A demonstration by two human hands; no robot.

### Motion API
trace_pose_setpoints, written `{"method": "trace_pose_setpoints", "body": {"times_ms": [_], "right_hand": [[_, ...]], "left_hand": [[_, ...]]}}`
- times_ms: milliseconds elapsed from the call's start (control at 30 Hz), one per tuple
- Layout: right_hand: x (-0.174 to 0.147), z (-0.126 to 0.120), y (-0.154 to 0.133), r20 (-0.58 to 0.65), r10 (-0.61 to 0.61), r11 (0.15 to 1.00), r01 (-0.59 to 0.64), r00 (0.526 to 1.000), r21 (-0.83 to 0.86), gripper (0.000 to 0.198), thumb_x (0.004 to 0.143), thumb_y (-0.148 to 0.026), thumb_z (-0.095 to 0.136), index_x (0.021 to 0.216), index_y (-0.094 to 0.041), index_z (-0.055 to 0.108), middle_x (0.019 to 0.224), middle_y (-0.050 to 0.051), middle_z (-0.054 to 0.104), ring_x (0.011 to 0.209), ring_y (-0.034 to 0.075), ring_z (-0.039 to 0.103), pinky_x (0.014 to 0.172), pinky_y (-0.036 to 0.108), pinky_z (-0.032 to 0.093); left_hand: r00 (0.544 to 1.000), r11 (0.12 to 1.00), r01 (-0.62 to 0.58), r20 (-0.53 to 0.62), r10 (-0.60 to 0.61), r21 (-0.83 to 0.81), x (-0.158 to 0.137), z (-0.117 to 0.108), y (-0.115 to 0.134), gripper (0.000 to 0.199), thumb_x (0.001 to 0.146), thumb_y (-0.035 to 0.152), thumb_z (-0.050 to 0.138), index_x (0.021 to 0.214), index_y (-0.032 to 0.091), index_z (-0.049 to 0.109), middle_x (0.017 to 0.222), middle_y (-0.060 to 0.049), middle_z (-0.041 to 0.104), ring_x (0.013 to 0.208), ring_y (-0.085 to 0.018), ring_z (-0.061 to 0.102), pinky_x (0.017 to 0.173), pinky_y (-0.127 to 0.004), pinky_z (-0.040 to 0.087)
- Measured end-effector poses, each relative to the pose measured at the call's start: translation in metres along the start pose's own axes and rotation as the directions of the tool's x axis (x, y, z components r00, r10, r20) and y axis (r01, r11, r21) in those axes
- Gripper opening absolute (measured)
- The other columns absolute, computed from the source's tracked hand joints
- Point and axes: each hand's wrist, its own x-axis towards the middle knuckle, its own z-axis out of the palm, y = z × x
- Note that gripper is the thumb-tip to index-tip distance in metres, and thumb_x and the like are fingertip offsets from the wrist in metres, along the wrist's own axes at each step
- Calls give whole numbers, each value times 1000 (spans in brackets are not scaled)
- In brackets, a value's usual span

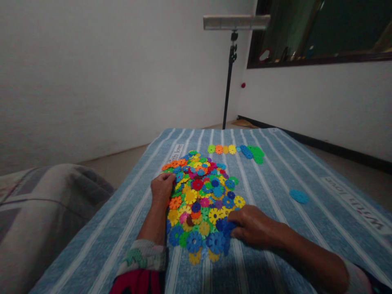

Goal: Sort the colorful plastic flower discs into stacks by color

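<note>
A heap of plastic flower-shaped discs (191, 197) in many colours lies on a striped blue cloth (122, 241). At the heap's left edge is my left hand (162, 188), its fingers curled in against the pieces; what they hold, if anything, is hidden. My right hand (252, 225) reaches in from the lower right, thumb and fingers closed on a dark blue flower-shaped disc (227, 227) at the heap's near right edge. Other blue discs (215, 242) and yellow ones lie just beside it.
Beyond the heap, discs are laid in a row, from a light green disc (211, 149) to overlapping green discs (259, 155). A light blue group of discs (299, 196) lies apart at right. A lamp on a stand (229, 73) stands behind; a fabric-covered seat (55, 212) is at left.
</note>
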Motion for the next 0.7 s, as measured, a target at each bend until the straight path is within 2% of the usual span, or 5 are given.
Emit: {"method": "trace_pose_setpoints", "body": {"times_ms": [200,267,367,500,700], "right_hand": [[2,-17,21,-57,-94,968,104,994,228,23,88,-23,51,73,-15,67,68,0,61,65,12,53,63,23,36],[8,-31,40,-106,-54,957,82,993,279,22,87,-24,52,75,-15,68,66,-1,59,62,11,51,60,23,35],[22,-61,80,-220,96,971,-42,971,235,19,85,-24,56,78,-15,72,61,-2,58,58,11,51,58,23,35],[47,-105,137,-360,268,960,-279,894,23,20,85,-25,58,79,-16,75,57,-1,60,58,14,55,60,25,36],[82,-144,181,-447,385,831,-514,807,-212,23,88,-23,58,98,-19,78,87,6,74,84,19,65,66,25,38]], "left_hand": [[1000,999,-14,-10,14,40,1,-2,1,29,59,40,63,74,18,76,67,-2,70,70,-21,63,66,-31,47],[1000,999,-20,-15,20,48,0,-3,3,28,59,40,64,73,19,75,69,-2,71,72,-22,64,68,-32,48],[1000,998,2,-19,-1,58,1,-4,5,27,58,40,64,72,20,75,66,-1,71,71,-23,64,68,-33,48],[999,999,15,-31,-14,45,5,-4,0,29,57,41,66,74,20,76,69,-2,72,69,-23,64,65,-32,48],[999,997,29,-28,-27,65,5,-5,0,27,57,42,66,72,22,75,64,-1,70,64,-22,62,59,-30,46]]}}
